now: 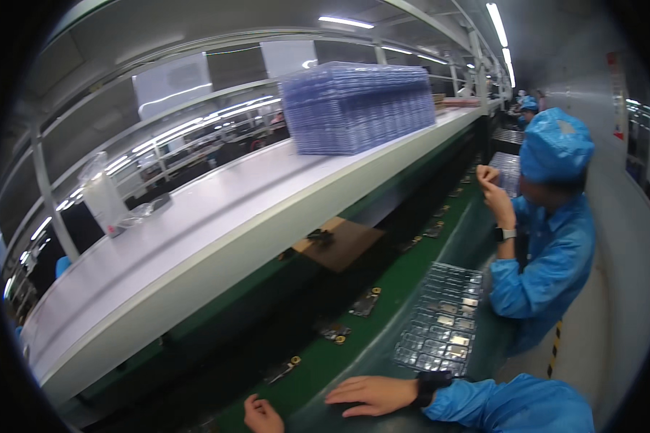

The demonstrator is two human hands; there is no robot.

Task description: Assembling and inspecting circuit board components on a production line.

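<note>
My right hand (372, 395) lies palm down with its fingers stretched out over the dark green edge of the bench. It holds nothing, and a black band circles its wrist below a blue sleeve. To its left, at the lower edge of the view, is my left hand (262, 415), its fingers curled in and nothing visible in them. Just beyond the left hand, a small circuit board (283, 369) with a yellow ring lies on the green belt (312, 375). Farther along lie two similar boards (332, 332) (365, 303). Right of them, a clear compartment tray (440, 317) holds several small pale parts.
A white shelf (217, 216) runs above the belt, carrying a tall stack of clear trays (357, 108) and a plastic bag (101, 195). Under it sits a brown cardboard piece (343, 245). A co-worker (549, 231) in blue stands at right, hands raised over the bench.
</note>
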